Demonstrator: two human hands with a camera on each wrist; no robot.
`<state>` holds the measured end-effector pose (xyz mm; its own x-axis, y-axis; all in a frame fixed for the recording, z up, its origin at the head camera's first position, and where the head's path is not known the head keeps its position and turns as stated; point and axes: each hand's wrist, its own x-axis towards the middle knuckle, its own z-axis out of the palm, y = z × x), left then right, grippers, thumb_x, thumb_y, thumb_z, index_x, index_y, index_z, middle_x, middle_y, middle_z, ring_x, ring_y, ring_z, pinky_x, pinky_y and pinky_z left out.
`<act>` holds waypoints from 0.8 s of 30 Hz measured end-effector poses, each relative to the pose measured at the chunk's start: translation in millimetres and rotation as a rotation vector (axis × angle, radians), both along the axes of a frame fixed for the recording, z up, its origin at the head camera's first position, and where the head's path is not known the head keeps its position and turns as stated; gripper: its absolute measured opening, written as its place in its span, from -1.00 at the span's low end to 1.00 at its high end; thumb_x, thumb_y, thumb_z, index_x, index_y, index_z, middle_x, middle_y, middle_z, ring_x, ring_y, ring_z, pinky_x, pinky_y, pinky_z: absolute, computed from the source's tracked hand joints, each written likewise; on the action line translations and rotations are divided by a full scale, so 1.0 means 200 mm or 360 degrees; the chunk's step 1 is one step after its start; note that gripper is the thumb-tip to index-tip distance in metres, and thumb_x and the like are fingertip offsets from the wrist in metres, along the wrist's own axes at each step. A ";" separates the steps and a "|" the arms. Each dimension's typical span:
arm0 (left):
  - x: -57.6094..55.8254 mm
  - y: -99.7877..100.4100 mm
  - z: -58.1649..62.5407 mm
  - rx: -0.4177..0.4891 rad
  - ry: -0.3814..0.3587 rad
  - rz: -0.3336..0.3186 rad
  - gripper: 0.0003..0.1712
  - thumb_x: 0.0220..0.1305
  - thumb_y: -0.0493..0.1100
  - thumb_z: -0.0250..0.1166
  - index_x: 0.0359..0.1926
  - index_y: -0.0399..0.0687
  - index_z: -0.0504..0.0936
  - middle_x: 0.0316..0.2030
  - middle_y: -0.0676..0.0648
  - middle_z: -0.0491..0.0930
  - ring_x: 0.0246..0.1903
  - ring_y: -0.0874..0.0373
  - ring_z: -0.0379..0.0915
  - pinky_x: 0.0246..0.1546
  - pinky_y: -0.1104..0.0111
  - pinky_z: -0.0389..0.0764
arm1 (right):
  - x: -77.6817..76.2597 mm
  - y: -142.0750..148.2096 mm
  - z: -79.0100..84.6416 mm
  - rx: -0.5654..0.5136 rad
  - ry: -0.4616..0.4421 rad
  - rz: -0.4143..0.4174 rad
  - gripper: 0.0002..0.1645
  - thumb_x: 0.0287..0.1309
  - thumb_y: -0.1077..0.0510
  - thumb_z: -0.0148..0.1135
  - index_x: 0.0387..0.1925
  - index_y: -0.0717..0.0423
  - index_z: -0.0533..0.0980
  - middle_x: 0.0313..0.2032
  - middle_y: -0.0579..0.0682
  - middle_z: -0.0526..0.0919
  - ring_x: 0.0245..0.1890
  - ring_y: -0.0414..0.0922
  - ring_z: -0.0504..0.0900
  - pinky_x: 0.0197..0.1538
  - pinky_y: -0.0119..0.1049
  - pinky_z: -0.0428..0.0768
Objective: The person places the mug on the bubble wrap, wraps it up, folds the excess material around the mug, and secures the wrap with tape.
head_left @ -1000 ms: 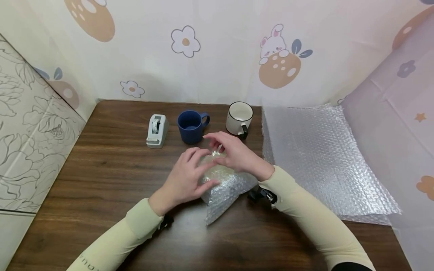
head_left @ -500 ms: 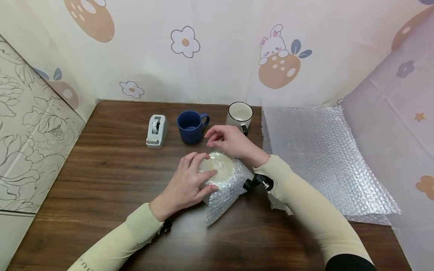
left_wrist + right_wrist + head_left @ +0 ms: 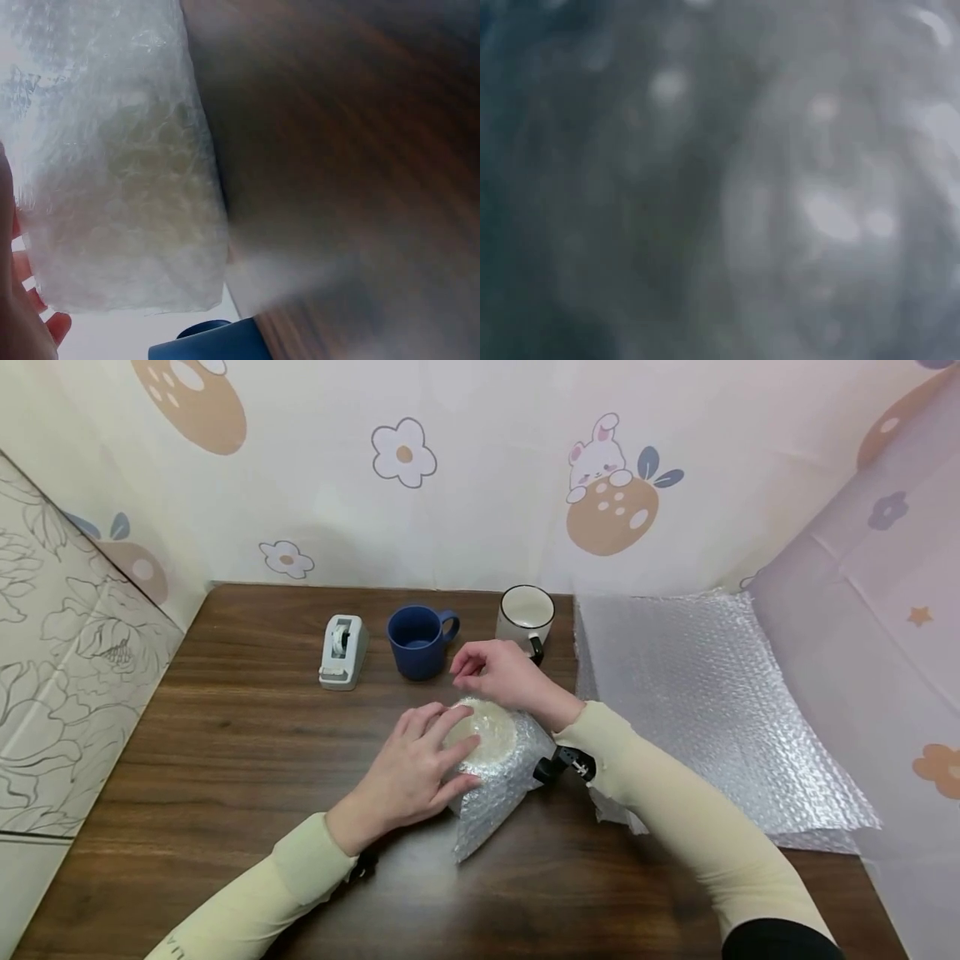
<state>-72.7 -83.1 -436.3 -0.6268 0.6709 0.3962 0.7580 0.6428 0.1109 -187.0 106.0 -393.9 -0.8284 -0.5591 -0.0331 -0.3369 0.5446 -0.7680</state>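
A bubble-wrapped bundle stands at the middle of the table, with a pale round shape showing through its top. A pointed flap of the wrap hangs toward the front. My left hand holds the bundle from the left, thumb at its front and fingers over its upper edge. The left wrist view shows the wrapped side up close. Behind the bundle, my right hand has bent fingers with the tips close together; I cannot tell whether they pinch anything. In the right wrist view there is only a blurred shiny surface.
A blue mug and a white mug with a black handle stand behind the hands. Left of them is a white tape dispenser. Bubble wrap sheets lie along the right side of the brown table.
My right hand has moved back from the bundle's top to behind it, its fingers drawing together. The top is now more exposed. My left hand has settled onto the bundle.
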 end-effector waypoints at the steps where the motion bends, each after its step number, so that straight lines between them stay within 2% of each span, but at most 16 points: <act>1: 0.00 0.00 0.00 -0.0016 -0.0010 -0.0006 -0.27 0.46 0.41 -0.17 0.13 0.06 0.68 0.33 -0.18 0.31 0.20 -0.13 0.20 0.15 0.02 0.29 | 0.00 -0.01 0.00 0.0052 0.0009 0.0013 -0.91 0.18 0.26 0.40 -0.26 0.09 0.64 -0.40 -0.14 0.69 -0.33 -0.21 0.65 -0.17 -0.26 0.60; 6: -0.01 -0.01 0.01 -0.0030 -0.0028 -0.0002 -0.34 0.43 0.41 -0.08 0.10 0.13 0.71 0.28 -0.23 0.32 0.21 -0.17 0.18 0.20 -0.01 0.27 | -0.01 -0.05 0.02 0.0294 0.0010 0.0082 -0.90 0.18 0.28 0.38 -0.25 0.10 0.66 -0.42 -0.16 0.70 -0.32 -0.21 0.66 -0.10 -0.25 0.59; 8: -0.01 -0.02 0.01 0.0006 -0.0059 0.0012 -0.33 0.44 0.41 -0.11 0.10 0.16 0.72 0.29 -0.27 0.30 0.25 -0.21 0.15 0.24 -0.05 0.25 | -0.02 -0.06 0.03 0.0374 0.0038 0.0082 -0.79 0.13 0.26 0.42 -0.16 0.11 0.65 -0.30 -0.10 0.72 -0.20 -0.14 0.64 -0.01 -0.22 0.54; 11: -0.01 -0.01 0.01 0.0095 -0.0158 0.0030 -0.35 0.45 0.39 -0.12 0.10 0.19 0.72 0.33 -0.29 0.26 0.33 -0.25 0.05 0.30 -0.09 0.18 | -0.03 -0.06 0.04 0.0494 0.0072 0.0007 -0.56 0.02 0.16 0.51 -0.02 0.07 0.62 -0.04 0.03 0.65 0.03 -0.01 0.50 0.11 -0.14 0.43; 14: -0.02 -0.02 0.01 0.0183 -0.0281 0.0025 -0.42 0.44 0.35 -0.02 0.09 0.19 0.73 0.39 -0.29 0.21 0.39 -0.25 -0.04 0.33 -0.12 0.13 | -0.03 -0.06 0.05 0.0582 0.0059 -0.0083 -0.41 -0.07 0.04 0.57 0.06 0.01 0.59 0.10 0.08 0.53 0.14 0.06 0.35 0.15 -0.07 0.37; 18: -0.04 -0.02 0.03 0.0213 -0.0405 0.0024 -0.56 0.42 0.25 0.13 0.08 0.20 0.73 0.42 -0.24 0.19 0.41 -0.18 -0.05 0.34 -0.11 0.11 | -0.04 -0.02 0.04 0.0499 -0.0045 -0.0121 -0.46 -0.02 0.01 0.52 0.03 0.03 0.59 0.04 0.06 0.55 0.09 0.04 0.42 0.12 -0.08 0.42; 20: -0.04 -0.02 0.04 0.0195 -0.0438 0.0026 -0.58 0.42 0.23 0.14 0.08 0.21 0.73 0.42 -0.23 0.21 0.39 -0.15 -0.02 0.33 -0.10 0.12 | -0.04 0.01 0.03 0.0392 -0.0102 -0.0143 -0.55 0.08 -0.01 0.46 0.00 0.03 0.59 -0.03 0.03 0.58 0.00 0.00 0.48 0.05 -0.10 0.47; 24: -0.06 -0.02 0.04 0.0165 -0.0478 0.0023 -0.50 0.42 0.31 0.08 0.08 0.21 0.72 0.38 -0.20 0.27 0.34 -0.09 0.09 0.30 -0.05 0.21 | -0.03 0.10 0.06 0.0212 -0.0111 -0.0202 -0.75 0.27 -0.02 0.30 -0.09 -0.03 0.58 -0.14 -0.06 0.61 -0.11 -0.09 0.54 -0.01 -0.13 0.50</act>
<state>-84.8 -87.1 -428.4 -0.7355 0.6266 0.2576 0.6721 0.6269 0.3940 -192.7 126.0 -382.9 -0.8849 -0.4374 -0.1599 -0.2076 0.6778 -0.7053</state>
